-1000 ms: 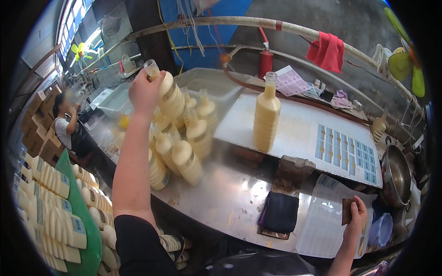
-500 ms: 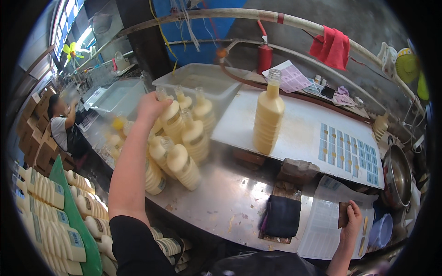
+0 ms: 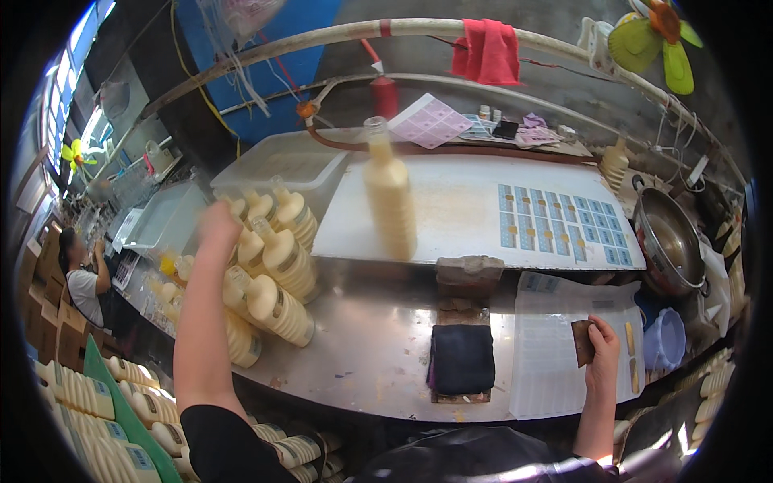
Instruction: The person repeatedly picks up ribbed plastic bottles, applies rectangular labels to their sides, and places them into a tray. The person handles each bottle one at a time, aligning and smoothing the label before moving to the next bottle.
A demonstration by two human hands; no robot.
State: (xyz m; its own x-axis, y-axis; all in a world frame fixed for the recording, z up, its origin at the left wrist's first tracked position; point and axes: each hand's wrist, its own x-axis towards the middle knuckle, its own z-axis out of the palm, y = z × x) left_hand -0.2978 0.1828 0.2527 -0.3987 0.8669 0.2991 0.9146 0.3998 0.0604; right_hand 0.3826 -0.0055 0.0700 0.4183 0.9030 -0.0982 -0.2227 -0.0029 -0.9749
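My left hand (image 3: 219, 225) reaches into a group of cream-coloured bottles (image 3: 290, 262) on the metal bench (image 3: 362, 346). It is beside the bottle necks; its fingers are smeared by motion, so whether they grip one is unclear. My right hand (image 3: 604, 346) pinches a small, flat, brown piece (image 3: 583, 344) over a translucent sheet (image 3: 535, 362). One cream bottle (image 3: 390, 201) stands upright on the white board (image 3: 459, 201), apart from both hands. A folded dark cloth (image 3: 463, 360) lies left of the sheet.
Blue label sheets (image 3: 543, 221) lie on the board. A metal pan (image 3: 668, 237) and a purple basin (image 3: 665, 338) sit at the right. Several bottles fill the lower left around a green divider (image 3: 121, 410). A person (image 3: 84, 282) works at the far left. A pipe rail (image 3: 427, 30) runs behind.
My view has swung right, so the scene sits further left. My left hand, on a bottle neck before, is now blurred beside the group. My right hand still holds the brown piece.
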